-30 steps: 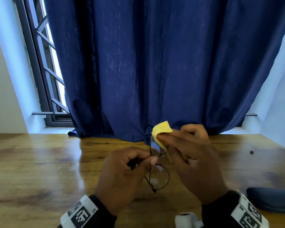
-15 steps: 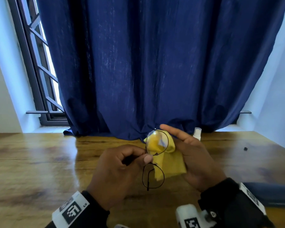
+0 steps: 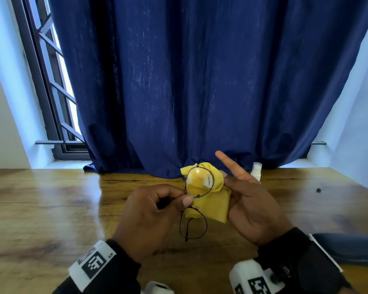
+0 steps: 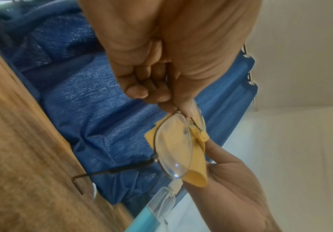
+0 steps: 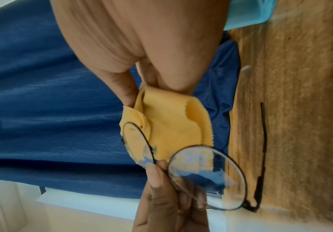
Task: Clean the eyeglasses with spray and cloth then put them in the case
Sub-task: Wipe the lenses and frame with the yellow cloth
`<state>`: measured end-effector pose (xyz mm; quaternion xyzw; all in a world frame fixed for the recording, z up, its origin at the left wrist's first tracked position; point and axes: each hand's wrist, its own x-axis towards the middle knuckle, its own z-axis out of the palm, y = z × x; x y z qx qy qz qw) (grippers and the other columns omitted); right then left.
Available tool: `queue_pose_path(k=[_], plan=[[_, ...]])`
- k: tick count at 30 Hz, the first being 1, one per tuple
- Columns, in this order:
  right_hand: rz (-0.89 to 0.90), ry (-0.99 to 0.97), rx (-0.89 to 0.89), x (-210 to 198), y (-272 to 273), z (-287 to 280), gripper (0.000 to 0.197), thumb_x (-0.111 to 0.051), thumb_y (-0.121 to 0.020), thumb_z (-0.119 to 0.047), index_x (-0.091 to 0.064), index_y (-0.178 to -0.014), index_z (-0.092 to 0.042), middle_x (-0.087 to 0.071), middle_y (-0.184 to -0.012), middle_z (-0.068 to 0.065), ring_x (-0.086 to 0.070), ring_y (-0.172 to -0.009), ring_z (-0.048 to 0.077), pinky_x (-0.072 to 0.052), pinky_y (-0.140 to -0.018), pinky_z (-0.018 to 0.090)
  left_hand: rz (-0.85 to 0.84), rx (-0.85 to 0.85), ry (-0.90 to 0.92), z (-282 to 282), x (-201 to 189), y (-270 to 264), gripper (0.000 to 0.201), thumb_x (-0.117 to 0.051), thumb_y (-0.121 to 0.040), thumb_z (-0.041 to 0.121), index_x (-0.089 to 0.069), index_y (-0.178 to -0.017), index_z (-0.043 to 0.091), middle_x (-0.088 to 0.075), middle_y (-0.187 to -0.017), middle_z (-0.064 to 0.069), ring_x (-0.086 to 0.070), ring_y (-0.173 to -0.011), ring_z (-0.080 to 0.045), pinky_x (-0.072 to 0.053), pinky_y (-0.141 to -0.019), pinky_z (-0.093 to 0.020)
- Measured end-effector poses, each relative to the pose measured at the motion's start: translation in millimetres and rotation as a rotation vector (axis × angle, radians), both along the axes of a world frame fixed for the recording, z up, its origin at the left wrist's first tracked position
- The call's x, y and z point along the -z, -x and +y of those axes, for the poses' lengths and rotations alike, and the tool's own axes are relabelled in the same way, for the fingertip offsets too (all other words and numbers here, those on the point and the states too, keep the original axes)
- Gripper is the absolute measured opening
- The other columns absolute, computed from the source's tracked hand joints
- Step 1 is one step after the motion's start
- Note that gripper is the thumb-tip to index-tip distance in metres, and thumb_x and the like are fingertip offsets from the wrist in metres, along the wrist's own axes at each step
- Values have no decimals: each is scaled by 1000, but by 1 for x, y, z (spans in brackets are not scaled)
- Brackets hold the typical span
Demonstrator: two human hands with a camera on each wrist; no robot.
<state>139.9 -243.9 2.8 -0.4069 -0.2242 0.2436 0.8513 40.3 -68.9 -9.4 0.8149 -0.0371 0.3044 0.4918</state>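
Observation:
Thin black round-rimmed eyeglasses (image 3: 193, 225) hang upright over the wooden table, one lens above the other. My left hand (image 3: 186, 201) pinches them at the bridge between thumb and forefinger; the left wrist view shows that pinch (image 4: 181, 109) just above a lens (image 4: 173, 146). A yellow cloth (image 3: 212, 205) lies behind the upper lens, gripped by my right hand (image 3: 227, 181), whose index finger points straight up. In the right wrist view the thumb and fingers (image 5: 128, 95) pinch the cloth (image 5: 171, 122). A small spray bottle (image 3: 256, 170) stands behind the right hand. The dark blue case (image 3: 348, 249) lies shut at the right.
A dark blue curtain (image 3: 200, 81) hangs down to the table's (image 3: 51, 209) far edge. A window with a dark grille (image 3: 51, 92) is at the left and white walls on both sides. A small dark speck (image 3: 318, 190) lies on the table at the far right.
The right hand has stopped pinching the cloth around the upper lens. It has drawn back to the right, the cloth now hangs loose behind the lens, and the index finger has straightened.

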Motion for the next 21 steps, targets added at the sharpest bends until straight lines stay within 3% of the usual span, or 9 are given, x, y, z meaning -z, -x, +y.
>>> queue_pose_path(k=[2, 8, 12, 16, 18, 21], plan=[[-4, 0, -12, 1, 0, 0, 55, -51, -94, -5, -52, -145, -24, -70, -127, 20, -66, -120, 37, -61, -89, 48, -8, -6, -3, 0, 0, 0, 21, -72, -74, 43, -80, -79, 25, -78, -75, 18, -72, -73, 0, -50, -64, -9], [-67, 79, -72, 5, 7, 8, 58, -54, -90, -3, -51, -145, -22, -72, -122, 24, -74, -105, 35, -61, -90, 46, -2, 30, -14, -3, -1, 1, 20, -73, -74, 43, -80, -76, 25, -76, -69, 15, -66, -63, 3, -47, -58, -9], [-79, 44, 3, 3, -1, 0, 57, -53, -91, -6, -54, -144, -28, -69, -125, 25, -69, -113, 38, -61, -88, 49, 3, 15, -28, -1, 1, 0, 22, -71, -73, 47, -80, -77, 27, -77, -74, 16, -71, -70, -2, -53, -62, -13], [-86, 36, 27, 2, -7, -6, 60, -55, -86, -4, -57, -141, -28, -68, -125, 27, -69, -112, 40, -60, -90, 51, -17, 1, -35, 2, -1, 0, 15, -74, -77, 39, -81, -77, 25, -78, -75, 19, -72, -75, 0, -50, -66, -9], [-84, 35, 56, 3, -9, -8, 60, -55, -84, -5, -59, -139, -28, -69, -125, 26, -72, -105, 34, -62, -86, 48, -37, -21, -31, 7, -2, 0, 17, -72, -78, 41, -81, -79, 26, -78, -76, 19, -72, -75, -1, -50, -67, -9], [-86, 17, 103, 3, -15, -9, 61, -56, -81, -6, -61, -138, -26, -77, -107, 17, -76, -91, 26, -64, -75, 44, -50, -36, 28, 15, -1, -3, 20, -69, -79, 43, -80, -81, 26, -79, -79, 15, -73, -79, -3, -52, -72, -11]])
